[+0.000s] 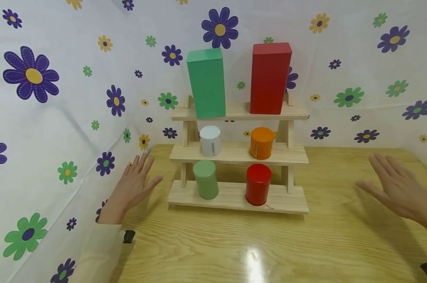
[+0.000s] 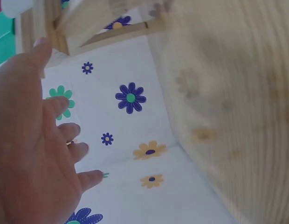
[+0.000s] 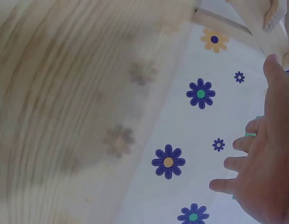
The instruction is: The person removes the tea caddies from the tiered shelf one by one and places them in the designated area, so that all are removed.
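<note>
My left hand (image 1: 133,184) is held out beside the wooden rack's left end, fingers straight and thumb spread, with nothing in it. On the other side, my right hand (image 1: 397,188) is stretched out the same way, well to the right of the rack. The three-tier wooden rack (image 1: 231,201) stands between them. Its top shelf bears a green box (image 1: 208,86) and a red box (image 1: 270,80). On the middle shelf are a white cup (image 1: 210,141) and an orange cup (image 1: 262,144). A light green canister (image 1: 206,180) and a red canister (image 1: 258,185) stand on the bottom shelf.
A wooden table (image 1: 199,243) lies under the rack. Flower-patterned white cloth (image 1: 111,31) hangs behind the table and along its left side, close to my left hand. Small black pieces (image 1: 129,236) show near both wrists.
</note>
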A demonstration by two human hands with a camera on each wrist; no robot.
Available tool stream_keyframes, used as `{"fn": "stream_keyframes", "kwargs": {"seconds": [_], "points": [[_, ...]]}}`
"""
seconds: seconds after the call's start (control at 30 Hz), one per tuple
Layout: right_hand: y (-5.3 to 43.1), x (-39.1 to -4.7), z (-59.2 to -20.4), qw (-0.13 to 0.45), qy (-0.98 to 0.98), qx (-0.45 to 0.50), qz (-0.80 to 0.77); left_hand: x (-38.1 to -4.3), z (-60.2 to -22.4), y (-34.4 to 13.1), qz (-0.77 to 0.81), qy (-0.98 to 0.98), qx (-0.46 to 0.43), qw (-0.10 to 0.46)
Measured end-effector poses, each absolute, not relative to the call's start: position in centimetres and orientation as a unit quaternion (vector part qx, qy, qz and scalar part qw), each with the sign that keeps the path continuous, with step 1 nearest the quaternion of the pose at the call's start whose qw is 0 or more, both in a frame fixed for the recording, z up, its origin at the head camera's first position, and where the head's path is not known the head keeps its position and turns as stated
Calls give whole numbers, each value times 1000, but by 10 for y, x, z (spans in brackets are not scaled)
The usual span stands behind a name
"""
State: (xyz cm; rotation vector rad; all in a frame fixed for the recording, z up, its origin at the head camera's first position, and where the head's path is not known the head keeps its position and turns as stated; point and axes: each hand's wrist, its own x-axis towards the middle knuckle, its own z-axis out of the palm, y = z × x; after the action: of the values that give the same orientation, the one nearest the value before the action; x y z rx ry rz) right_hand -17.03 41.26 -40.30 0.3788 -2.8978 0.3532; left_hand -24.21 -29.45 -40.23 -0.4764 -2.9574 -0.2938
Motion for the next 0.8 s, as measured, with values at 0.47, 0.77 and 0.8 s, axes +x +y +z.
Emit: {"fn": "stream_keyframes", "kwargs": {"seconds": [0.47,0.77,0.8], "points": [[379,-193,-376,88,-943,132,293,-254,-393,-286,-330,-933,-133,55],[359,-200,-354,87,-921,123,361,-260,-387,-268,-444,-880,-146,86],[356,-201,-351,86,-920,121,362,-262,-386,-266,-455,-874,-149,85]]}}
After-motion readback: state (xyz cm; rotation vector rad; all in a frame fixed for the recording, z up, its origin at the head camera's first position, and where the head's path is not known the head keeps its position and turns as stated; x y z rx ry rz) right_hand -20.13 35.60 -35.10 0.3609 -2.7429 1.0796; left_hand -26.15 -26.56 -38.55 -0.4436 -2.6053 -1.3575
